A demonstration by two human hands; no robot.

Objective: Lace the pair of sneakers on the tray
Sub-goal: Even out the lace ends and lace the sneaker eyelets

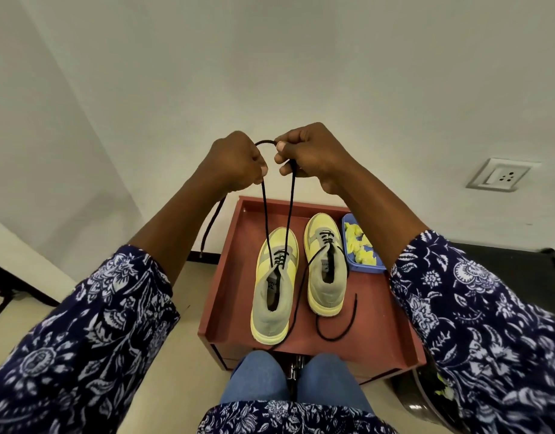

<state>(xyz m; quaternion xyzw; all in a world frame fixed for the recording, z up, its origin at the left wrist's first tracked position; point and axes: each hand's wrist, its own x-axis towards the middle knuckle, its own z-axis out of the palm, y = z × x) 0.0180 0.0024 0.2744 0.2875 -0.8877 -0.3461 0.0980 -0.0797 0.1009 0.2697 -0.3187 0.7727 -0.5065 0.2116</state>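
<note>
Two yellow and grey sneakers stand side by side on a red-brown tray (226, 277). The left sneaker (274, 286) has a black lace (290, 211) threaded through its lower eyelets, and both strands rise taut from it to my hands. My left hand (235, 162) grips one strand, whose free end hangs down past my forearm. My right hand (310, 155) pinches the other strand; a short loop of lace arcs between the two hands. The right sneaker (326, 264) is partly laced, and its loose black lace ends (335, 333) trail over the tray.
A blue tub (363, 267) of crumpled yellow paper stands on the tray's right edge beside the right sneaker. My knees in blue jeans (260, 380) are just below the tray. A wall socket (501, 175) is at right. A dark table (501, 261) lies behind my right arm.
</note>
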